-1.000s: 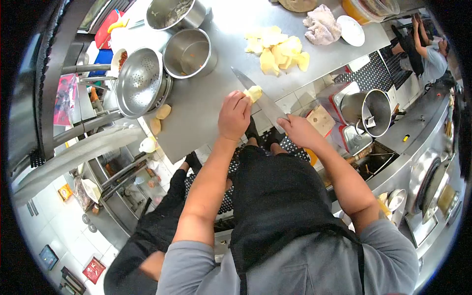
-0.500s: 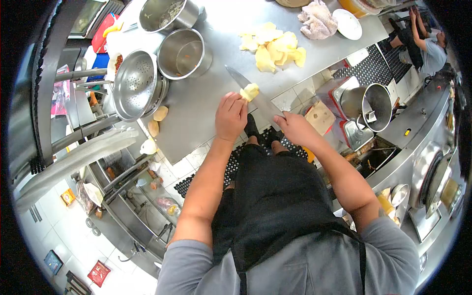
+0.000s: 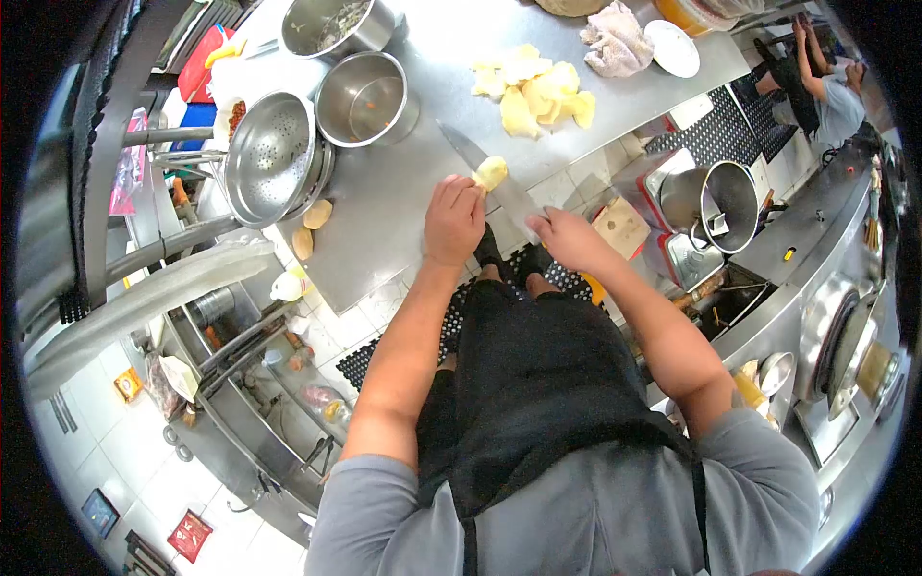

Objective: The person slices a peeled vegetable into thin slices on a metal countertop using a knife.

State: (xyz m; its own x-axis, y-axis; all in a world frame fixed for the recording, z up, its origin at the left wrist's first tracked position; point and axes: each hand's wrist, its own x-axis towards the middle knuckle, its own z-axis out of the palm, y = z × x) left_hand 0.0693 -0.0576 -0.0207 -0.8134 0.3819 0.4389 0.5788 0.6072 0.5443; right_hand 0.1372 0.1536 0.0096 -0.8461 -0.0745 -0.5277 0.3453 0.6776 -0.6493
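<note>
At the bench [image 3: 365, 230] edge, a potato [image 3: 491, 173] in the left hand [image 3: 454, 219], a knife [image 3: 516, 200] in the right hand [image 3: 573, 240].
Left fingers pinch the potato beside the blade, contact unclear; right fingers wrap the handle. Over the last second the potato has come to show a rounder face, while the slices [image 3: 543, 98] lie unchanged, so the cutting seems still midway.

Upper left of the frame: a metal colander [image 3: 272, 158] just beside a steel pot [image 3: 336, 88] with orange bits [image 3: 385, 125] inside; a second pot [image 3: 377, 36] above. Upper right: a crumpled, pale, cloth-like bundle [image 3: 618, 42] beside a white dish [image 3: 673, 48] on the metal bench [image 3: 357, 235]; near the edge, another person [image 3: 839, 111]. Right: a tall cooking vessel [image 3: 678, 204].
</note>
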